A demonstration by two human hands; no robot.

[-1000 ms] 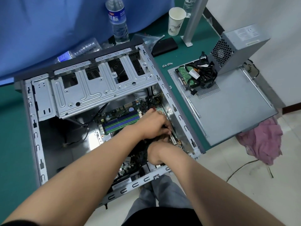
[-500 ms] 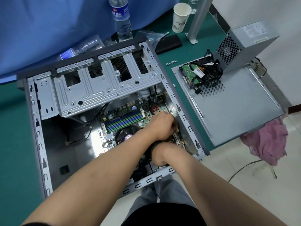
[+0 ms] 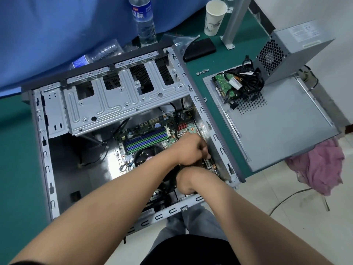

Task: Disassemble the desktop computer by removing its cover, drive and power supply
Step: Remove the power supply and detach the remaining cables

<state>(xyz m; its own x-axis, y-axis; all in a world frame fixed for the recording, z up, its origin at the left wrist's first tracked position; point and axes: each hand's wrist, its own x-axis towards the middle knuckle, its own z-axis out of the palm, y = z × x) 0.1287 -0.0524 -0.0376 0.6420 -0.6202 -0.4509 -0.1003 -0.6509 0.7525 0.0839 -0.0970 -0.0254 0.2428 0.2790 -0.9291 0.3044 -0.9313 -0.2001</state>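
Observation:
The open computer case (image 3: 47,169) lies flat on the green table, its motherboard (image 3: 145,136) exposed. Both my arms reach into its lower right corner. My left hand (image 3: 191,150) is curled into a fist by the board's right edge, its fingertips pinching something small that I cannot make out. Just below it, my right hand (image 3: 185,180) is bent downward into the case with its fingers hidden. The removed cover (image 3: 282,134) lies to the right. On it rest the hard drive (image 3: 223,83), a black cable bundle (image 3: 248,81) and the grey power supply (image 3: 294,44).
The metal drive cage (image 3: 124,100) spans the case's far half. Behind the case stand a water bottle (image 3: 143,18), a paper cup (image 3: 214,18), a black pouch (image 3: 200,48) and a metal post (image 3: 236,22). Loose screws (image 3: 202,71) lie on the table. A pink cloth (image 3: 317,167) lies on the floor.
My left hand has closed tighter and shifted slightly toward the case's right wall. My right hand stays tucked below it. The view has drifted a little.

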